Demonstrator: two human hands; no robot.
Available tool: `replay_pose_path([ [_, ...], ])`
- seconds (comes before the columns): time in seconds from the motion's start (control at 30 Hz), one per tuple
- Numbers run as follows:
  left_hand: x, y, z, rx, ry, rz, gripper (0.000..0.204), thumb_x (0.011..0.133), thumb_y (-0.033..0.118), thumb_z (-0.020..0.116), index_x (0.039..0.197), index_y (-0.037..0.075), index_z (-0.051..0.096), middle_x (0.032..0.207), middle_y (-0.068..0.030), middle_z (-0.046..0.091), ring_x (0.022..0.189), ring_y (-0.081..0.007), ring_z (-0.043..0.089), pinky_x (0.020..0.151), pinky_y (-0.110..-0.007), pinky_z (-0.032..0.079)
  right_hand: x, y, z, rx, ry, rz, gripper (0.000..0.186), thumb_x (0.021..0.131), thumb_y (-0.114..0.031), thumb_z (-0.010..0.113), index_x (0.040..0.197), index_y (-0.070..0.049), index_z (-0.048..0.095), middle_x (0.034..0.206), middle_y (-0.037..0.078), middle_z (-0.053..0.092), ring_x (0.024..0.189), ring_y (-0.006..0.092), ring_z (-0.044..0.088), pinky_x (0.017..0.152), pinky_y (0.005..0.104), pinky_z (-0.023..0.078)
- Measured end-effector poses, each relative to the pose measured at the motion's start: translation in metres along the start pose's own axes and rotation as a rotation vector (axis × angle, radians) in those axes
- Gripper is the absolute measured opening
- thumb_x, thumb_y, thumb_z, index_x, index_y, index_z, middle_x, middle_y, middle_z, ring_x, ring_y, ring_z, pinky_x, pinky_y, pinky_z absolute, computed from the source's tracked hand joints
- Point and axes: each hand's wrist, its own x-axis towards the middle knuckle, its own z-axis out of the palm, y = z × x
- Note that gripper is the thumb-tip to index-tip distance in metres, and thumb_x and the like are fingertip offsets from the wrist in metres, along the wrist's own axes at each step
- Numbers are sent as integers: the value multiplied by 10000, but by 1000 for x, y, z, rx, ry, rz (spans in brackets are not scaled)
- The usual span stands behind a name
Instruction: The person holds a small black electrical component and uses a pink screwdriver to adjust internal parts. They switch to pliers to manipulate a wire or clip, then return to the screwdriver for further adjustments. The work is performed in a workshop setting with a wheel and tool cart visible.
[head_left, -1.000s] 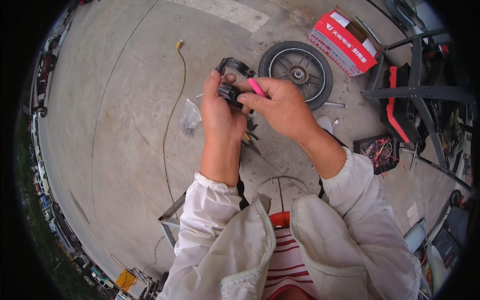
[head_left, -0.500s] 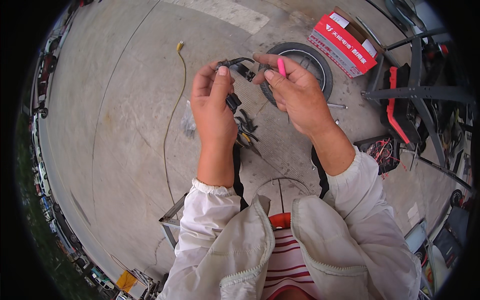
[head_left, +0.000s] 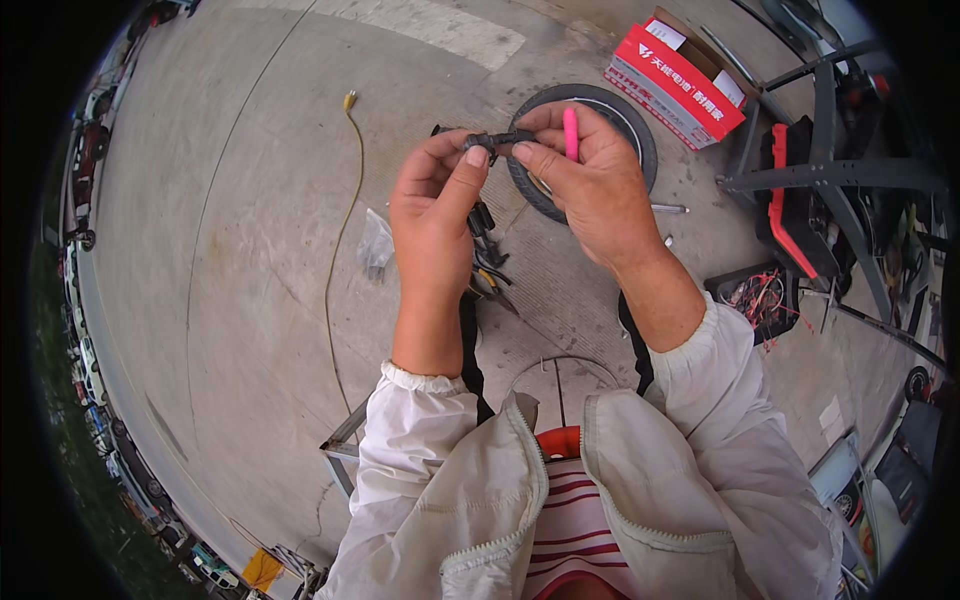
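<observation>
I'm holding a slim black fitting (head_left: 503, 141) out in front of me with both hands, above the concrete floor (head_left: 270, 250). Its long axis runs crosswise, from left to right, with the right end tipped slightly away from me. My left hand (head_left: 432, 195) pinches the left end between thumb and forefinger, the other fingers curled behind. My right hand (head_left: 603, 185) pinches the right end the same way, so the fitting bridges the gap between the two sets of fingertips. From this height it's too small to make out whether it is one piece or two joined.

A bright pink stick (head_left: 571, 133) is tucked among my right fingers, standing across the fitting's line, its rounded end pointing away from me; the lower end is hidden by the hand.

Beyond and partly behind my right hand, a wheel (head_left: 647, 165) lies flat, with a red carton (head_left: 675, 85) near it, farther out to the right. Below my left hand, yellow-and-black pliers (head_left: 487, 283) are on the ground. A clear plastic bag (head_left: 375, 245) lies left of my wrist, and past it a yellowish cord (head_left: 349, 215) stretches away to its plug.
</observation>
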Motion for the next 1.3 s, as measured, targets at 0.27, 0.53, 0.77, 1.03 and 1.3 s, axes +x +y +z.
replay_pose_path([
  [0.27,1,6,-6,54,-98,-17,209,919,149,660,1073,9,637,793,-1,602,615,-58,497,542,-199,383,-3,-4,3,-178,-21,-95,150,903,-108,657,957,32,644,814,54,664,760,88,606,685,236,485],
  [0.53,-2,5,-5,43,-73,-9,218,917,141,668,1087,5,645,859,-14,640,726,-65,538,643,-202,413,-4,-4,3,-109,-39,51,276,940,-243,600,866,22,618,746,29,612,721,89,546,652,251,440],
  [0.77,-2,7,-7,63,-89,8,210,908,96,680,1085,-10,637,905,-1,652,826,-59,567,730,-207,438,-3,2,0,-68,-73,65,279,932,-265,589,858,4,591,745,15,580,731,92,519,671,250,428],
  [1.03,-3,7,-6,96,-99,18,213,905,93,684,1087,-8,639,907,-9,664,812,-64,578,734,-210,446,-4,1,5,-95,-64,28,335,972,-303,560,812,-11,594,725,11,572,709,79,513,644,250,425],
  [1.3,-5,6,-2,94,-113,34,227,918,168,671,1091,21,651,840,15,634,703,-44,517,606,-190,390,-5,-5,7,-46,-54,104,337,972,-307,553,830,-7,608,722,18,579,698,90,532,648,252,431],
])
